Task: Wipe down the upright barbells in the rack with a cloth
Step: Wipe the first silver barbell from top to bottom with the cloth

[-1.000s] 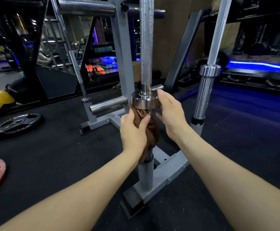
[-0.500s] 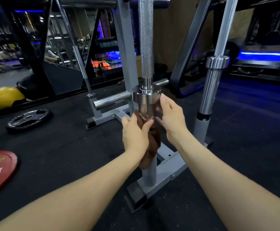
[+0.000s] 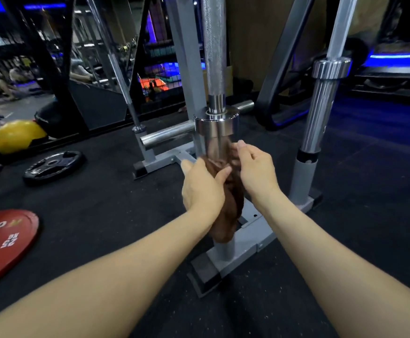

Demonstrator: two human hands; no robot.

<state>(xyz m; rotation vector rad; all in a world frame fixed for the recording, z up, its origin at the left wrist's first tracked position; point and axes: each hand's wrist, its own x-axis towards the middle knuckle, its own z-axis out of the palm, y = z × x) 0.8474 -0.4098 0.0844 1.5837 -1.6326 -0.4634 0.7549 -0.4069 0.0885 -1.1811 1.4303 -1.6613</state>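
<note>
— Black rubber floor [image 3: 116,211] in a dim gym, blue strip lights at the back. What stands in front?

— A grey steel rack [image 3: 248,236] with two barbells upright in its tubes. The near barbell [image 3: 214,45] is dead centre, knurled shaft up top, chrome sleeve [image 3: 216,132] below its collar. The second barbell [image 3: 321,103] stands to the right, well apart.

— And the cloth?

— Brown cloth [image 3: 230,203], wrapped round the lower part of the near barbell's sleeve, hanging down toward the rack tube.

— Hands?

— Left hand [image 3: 202,189] has its grip clamped on the cloth, fingers and thumb curled round it and the sleeve beneath. Right hand [image 3: 255,170] is just beside it on the right, fingers bent toward the sleeve at the cloth's upper edge; whether it pinches the cloth or only touches, I cannot tell.

— Anything lying about?

— A black weight plate [image 3: 52,167] flat on the floor to the left, a red plate [image 3: 4,242] nearer at the left edge, a yellow ball [image 3: 16,135] behind them. A chrome peg [image 3: 167,137] sticks out sideways from the rack's post.
</note>
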